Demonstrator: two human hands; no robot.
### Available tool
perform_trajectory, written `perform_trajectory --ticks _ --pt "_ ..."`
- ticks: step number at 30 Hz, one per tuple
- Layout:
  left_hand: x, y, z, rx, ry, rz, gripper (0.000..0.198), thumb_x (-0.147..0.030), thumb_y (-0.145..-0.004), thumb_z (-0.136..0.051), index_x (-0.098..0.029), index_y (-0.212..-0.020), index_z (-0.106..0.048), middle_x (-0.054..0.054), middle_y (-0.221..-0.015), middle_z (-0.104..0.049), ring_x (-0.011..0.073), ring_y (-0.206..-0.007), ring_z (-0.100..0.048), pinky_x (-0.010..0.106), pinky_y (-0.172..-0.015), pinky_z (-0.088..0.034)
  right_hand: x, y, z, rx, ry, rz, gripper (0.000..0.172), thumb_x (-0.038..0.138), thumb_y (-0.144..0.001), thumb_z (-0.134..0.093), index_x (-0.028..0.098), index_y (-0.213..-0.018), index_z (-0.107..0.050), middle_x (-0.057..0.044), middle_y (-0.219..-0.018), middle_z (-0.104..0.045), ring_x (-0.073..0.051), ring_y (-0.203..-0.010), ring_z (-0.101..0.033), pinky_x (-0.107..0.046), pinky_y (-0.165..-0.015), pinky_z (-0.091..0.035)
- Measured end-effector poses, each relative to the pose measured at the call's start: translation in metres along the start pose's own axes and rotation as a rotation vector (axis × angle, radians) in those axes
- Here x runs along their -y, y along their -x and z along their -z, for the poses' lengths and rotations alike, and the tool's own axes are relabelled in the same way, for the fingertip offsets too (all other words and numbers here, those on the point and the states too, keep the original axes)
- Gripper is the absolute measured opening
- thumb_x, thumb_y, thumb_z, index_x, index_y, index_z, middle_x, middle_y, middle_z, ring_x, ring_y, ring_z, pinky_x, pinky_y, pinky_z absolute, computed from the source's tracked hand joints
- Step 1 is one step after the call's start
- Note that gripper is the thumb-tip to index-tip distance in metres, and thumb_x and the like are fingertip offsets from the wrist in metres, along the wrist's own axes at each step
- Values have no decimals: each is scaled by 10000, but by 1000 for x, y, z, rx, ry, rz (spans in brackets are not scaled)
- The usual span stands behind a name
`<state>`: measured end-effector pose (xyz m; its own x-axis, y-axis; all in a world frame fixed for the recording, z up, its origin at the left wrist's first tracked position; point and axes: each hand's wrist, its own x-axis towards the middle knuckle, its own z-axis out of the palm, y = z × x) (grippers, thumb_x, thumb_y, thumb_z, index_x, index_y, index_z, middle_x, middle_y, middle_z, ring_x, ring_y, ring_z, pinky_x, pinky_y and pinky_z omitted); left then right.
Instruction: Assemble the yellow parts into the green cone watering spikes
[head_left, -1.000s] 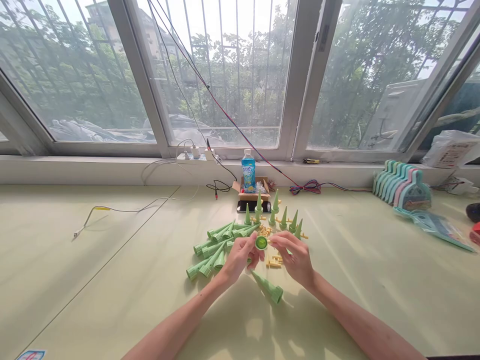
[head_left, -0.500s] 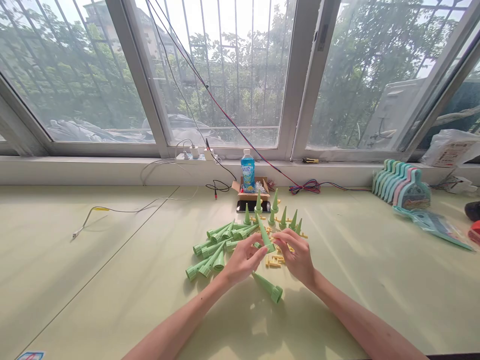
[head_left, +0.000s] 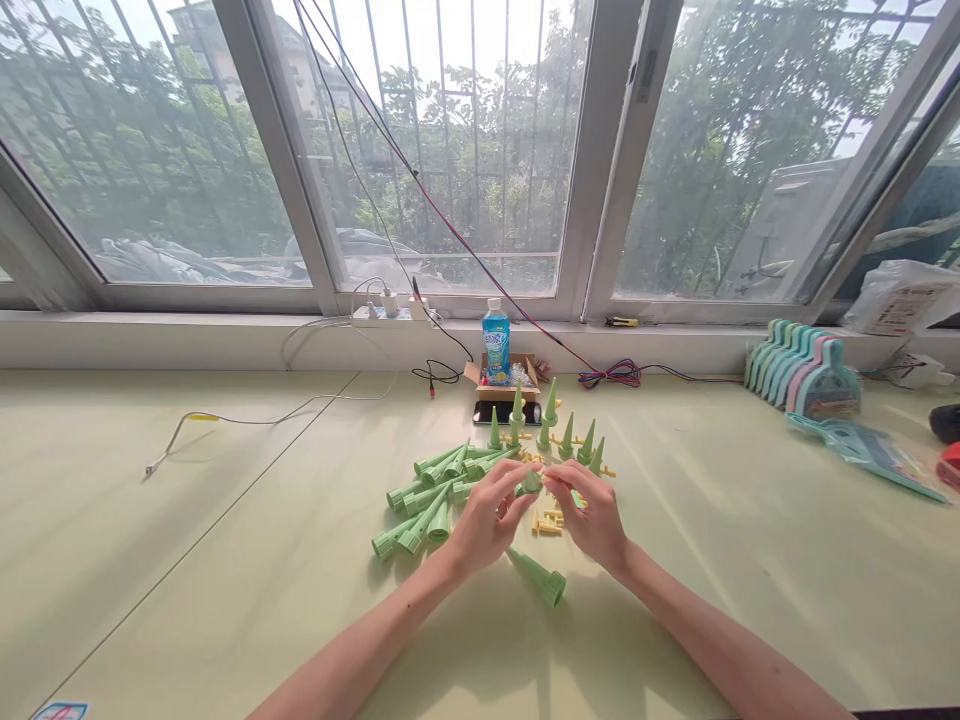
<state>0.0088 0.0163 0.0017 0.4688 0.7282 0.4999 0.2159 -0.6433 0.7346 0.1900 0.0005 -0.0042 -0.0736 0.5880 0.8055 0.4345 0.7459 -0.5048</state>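
My left hand point(head_left: 489, 517) and my right hand point(head_left: 592, 512) meet above the table, fingertips pinched together on one small green cone spike point(head_left: 532, 481). A heap of the same green spikes point(head_left: 433, 493) lies on its side just left of my left hand. Another single spike point(head_left: 538, 576) lies under my wrists. Several spikes point(head_left: 555, 425) stand upright behind my hands. Small yellow plastic pieces point(head_left: 548, 522) are scattered between my hands.
A blue-labelled bottle point(head_left: 496, 342) stands in a small cardboard box point(head_left: 502, 385) by the window sill, with a black phone point(head_left: 507, 410) in front. Cables point(head_left: 315, 400) trail at the left. Pastel plastic items point(head_left: 802, 366) sit at the right.
The spike between my hands has turned from showing its round open end, through a tilt, to pointing away. Both hands have moved slightly closer and further from me.
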Motion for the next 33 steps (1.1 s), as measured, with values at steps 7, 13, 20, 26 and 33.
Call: perform_trajectory --ticks 7,13,20,26,33 --pt "1 1 -2 -36 -74 21 327 -288 -988 -456 -291 -1284 -596 97 -1188 -560 84 -611 -486 243 -576 -521 -1 1 -3 1 5 -30 162 226 -988 -491 202 -913 -633 -24 -757 -635 -141 -640 -560 -264 -571 -486" --pt "-6 -2 -5 -123 53 128 326 -377 -947 -533 -237 -1241 -527 71 -1099 -571 61 -543 -507 220 -495 -497 1 -1 -2 -29 16 -39 169 216 -992 -483 203 -913 -632 -38 -803 -645 -148 -694 -587 -267 -592 -489" --pt "-13 -7 -5 -109 443 355 408 -542 -943 -481 -189 -1143 -527 -39 -672 -542 52 -382 -431 174 -379 -331 1 -3 0 -49 37 0 172 201 -986 -495 213 -928 -656 -43 -813 -647 -150 -691 -601 -259 -570 -486" --pt "-19 -8 -2 -77 510 399 420 -548 -901 -562 -179 -1098 -530 -58 -609 -506 51 -364 -415 170 -366 -300 0 -1 -3 -8 11 22 167 188 -979 -509 214 -946 -671 -44 -812 -652 -148 -677 -598 -260 -570 -486" --pt "-9 -5 -4 -61 506 313 390 -505 -897 -590 -206 -1132 -505 -56 -729 -494 36 -385 -436 173 -373 -334 -1 0 -3 -7 18 -23 197 230 -991 -488 210 -895 -659 -38 -776 -646 -147 -642 -578 -262 -554 -473"
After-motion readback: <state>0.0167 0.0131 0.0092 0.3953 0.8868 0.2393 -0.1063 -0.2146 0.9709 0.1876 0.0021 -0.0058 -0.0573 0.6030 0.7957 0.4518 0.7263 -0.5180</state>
